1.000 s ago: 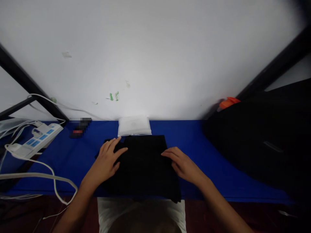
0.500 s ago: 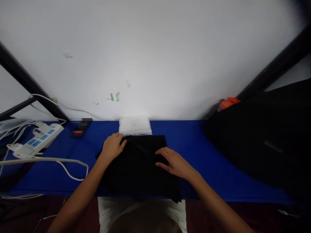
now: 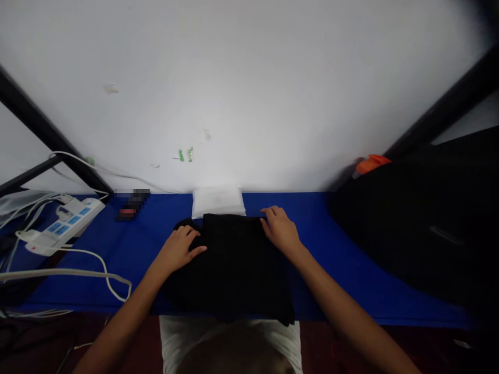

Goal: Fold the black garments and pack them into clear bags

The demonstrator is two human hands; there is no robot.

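Apparently straightening black cloth (image 3: 239, 270) at the near edge of the tabletop (image 3: 346, 254), with left hand (image 3: 176, 251) spread wide and right hand (image 3: 283, 231) narrowed, with unclear grip, at the cloth's far right corner; probably calling for smoothing next.

Well to the left of the left hand (image 3: 178, 249), a white power strip (image 3: 64, 228) lies on the blue table (image 3: 319, 218), white cables (image 3: 68, 272) looping around it. Between strip and hand, farther back, is a dark object (image 3: 133, 205) with a red patch, too pixelated to identify. Beyond both hands, a white packet (image 3: 218, 200) lies near the wall (image 3: 249, 104), which bears green marks (image 3: 181, 155). Well to the right of the right hand (image 3: 281, 228) sits a black bulk (image 3: 401, 223), an orange thing (image 3: 373, 163) at its far edge.
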